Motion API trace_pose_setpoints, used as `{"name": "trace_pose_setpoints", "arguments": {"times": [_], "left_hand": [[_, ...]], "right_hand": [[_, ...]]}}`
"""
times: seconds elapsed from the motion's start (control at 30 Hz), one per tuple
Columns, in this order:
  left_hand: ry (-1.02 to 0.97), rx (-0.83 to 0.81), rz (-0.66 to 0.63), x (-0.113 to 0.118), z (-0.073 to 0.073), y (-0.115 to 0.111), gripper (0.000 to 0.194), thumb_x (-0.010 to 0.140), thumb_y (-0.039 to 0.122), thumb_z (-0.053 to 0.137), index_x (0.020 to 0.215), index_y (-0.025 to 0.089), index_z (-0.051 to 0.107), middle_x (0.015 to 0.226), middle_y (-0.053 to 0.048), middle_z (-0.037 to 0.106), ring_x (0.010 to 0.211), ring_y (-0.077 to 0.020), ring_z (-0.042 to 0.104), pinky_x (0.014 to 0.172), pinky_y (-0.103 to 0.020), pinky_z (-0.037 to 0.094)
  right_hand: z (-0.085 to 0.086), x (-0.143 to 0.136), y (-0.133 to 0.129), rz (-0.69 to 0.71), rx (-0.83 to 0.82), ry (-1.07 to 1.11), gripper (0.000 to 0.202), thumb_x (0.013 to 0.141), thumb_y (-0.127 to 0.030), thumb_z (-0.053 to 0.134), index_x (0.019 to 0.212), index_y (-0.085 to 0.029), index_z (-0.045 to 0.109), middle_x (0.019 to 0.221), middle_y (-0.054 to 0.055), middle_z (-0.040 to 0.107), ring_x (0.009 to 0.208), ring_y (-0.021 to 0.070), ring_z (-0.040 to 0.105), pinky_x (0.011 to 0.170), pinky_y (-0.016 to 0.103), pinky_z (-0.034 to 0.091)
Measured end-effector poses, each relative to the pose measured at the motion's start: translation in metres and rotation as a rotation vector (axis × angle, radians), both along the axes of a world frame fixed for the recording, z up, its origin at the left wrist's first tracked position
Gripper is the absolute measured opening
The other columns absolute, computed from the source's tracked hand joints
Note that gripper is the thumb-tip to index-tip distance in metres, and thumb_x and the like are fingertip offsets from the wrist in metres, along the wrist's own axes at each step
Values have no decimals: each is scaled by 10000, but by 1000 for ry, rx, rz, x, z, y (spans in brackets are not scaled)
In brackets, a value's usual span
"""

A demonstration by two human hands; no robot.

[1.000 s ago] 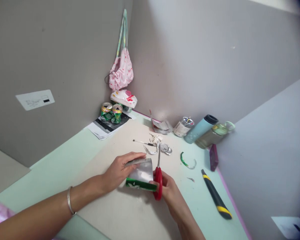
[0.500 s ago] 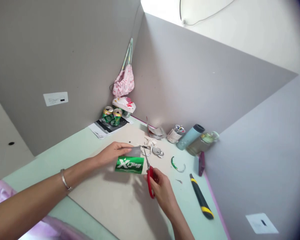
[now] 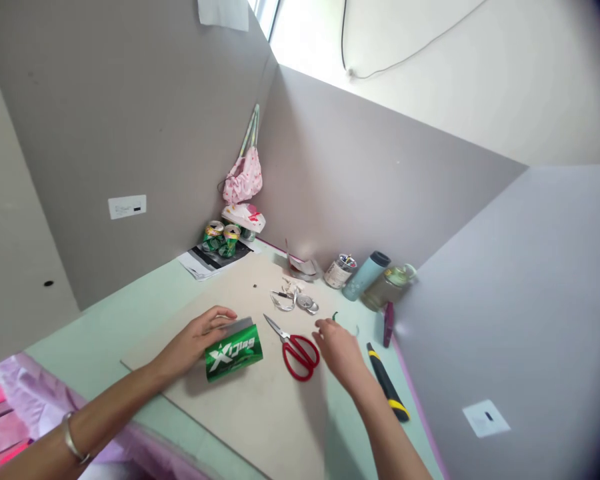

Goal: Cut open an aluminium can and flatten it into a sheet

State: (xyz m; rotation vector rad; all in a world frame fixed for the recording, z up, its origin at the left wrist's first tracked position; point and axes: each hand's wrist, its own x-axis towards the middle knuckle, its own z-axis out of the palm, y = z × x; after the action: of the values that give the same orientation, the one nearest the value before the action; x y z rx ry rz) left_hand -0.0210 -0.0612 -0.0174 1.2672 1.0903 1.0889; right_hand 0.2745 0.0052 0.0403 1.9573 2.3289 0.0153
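A curled aluminium can sheet, green with white lettering outside and silver inside, is held at its back left edge by my left hand. The sheet sits over the beige board, lettering facing me. Red-handled scissors lie on the board, blades slightly apart and pointing to the back left. Just right of them hovers my right hand, empty, its fingers loosely bent and apart. Beyond its fingertips a green cut-off strip lies on the table, partly hidden by the hand.
Can ends and scraps lie at the board's back. Crushed green cans stand on papers in the corner. A pen tin, blue tumbler and green bottle line the wall. A black-and-yellow cutter lies at right.
My right hand has let go of the scissors, which now lie on the board, and has moved right. The can sheet has come down leftward and tilted in my left hand. The view has shifted.
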Motion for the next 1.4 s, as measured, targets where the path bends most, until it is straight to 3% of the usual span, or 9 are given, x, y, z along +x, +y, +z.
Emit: {"name": "trace_pose_setpoints", "arguments": {"times": [0.17,0.37,0.53,0.7,0.83,1.0,1.1,1.27,1.4], "left_hand": [[-37,13,21,2,-20,-14,392,884,519,609,1157,242,561,1192,-81,690,1141,-275,634,903,-328,471],[-41,34,51,-1,-25,-20,394,870,536,640,1137,249,597,1202,-78,680,1197,-280,604,943,-321,470],[-34,35,60,-1,-28,-19,395,866,541,652,1131,252,605,1247,-84,648,1251,-288,565,997,-329,446],[-27,35,55,0,-29,-20,402,874,551,636,1136,248,604,1225,-91,656,1227,-292,581,994,-346,448],[-20,33,51,-1,-28,-21,392,875,540,638,1137,250,608,1211,-90,674,1233,-294,583,982,-344,452],[-22,41,46,-3,-32,-19,363,882,518,630,1139,262,628,1196,-76,682,1226,-291,584,976,-339,449],[-33,35,51,-3,-34,-19,361,851,498,665,1124,263,636,1190,-73,678,1220,-299,581,995,-350,440],[-60,29,69,-2,-29,-22,344,818,438,704,1105,254,653,1196,-76,675,1220,-308,571,1017,-364,423],[-116,19,91,-1,-23,-24,324,817,432,722,1077,244,672,1174,-71,679,1198,-297,577,972,-335,448]], "right_hand": [[-14,46,33,-162,27,-166,332,977,-329,629,1269,-171,599,1264,96,629,1051,236,661,878,442,574],[-20,68,55,-185,97,-208,315,983,-325,620,1262,-180,606,1275,97,626,1062,235,656,890,440,569],[-10,42,79,-3,121,-123,325,981,-326,623,1268,-176,601,1280,98,623,1069,240,654,894,448,567],[-23,-2,95,230,61,-62,336,976,-326,630,1276,-178,597,1283,97,621,1075,244,653,893,447,567],[-25,-11,105,217,53,-84,332,978,-326,628,1272,-173,599,1275,97,624,1065,241,656,887,446,570],[0,4,108,144,92,-98,328,979,-326,626,1268,-174,600,1269,96,628,1056,237,659,882,441,572],[9,-4,99,189,103,-83,323,981,-326,622,1268,-178,601,1275,97,625,1064,238,656,890,443,569],[-13,-47,79,359,8,-55,326,979,-329,626,1264,-173,603,1267,96,629,1057,237,658,883,442,571],[-33,-67,78,339,27,-54,330,977,-326,628,1267,-171,601,1275,100,625,1070,242,654,894,449,566]]}}
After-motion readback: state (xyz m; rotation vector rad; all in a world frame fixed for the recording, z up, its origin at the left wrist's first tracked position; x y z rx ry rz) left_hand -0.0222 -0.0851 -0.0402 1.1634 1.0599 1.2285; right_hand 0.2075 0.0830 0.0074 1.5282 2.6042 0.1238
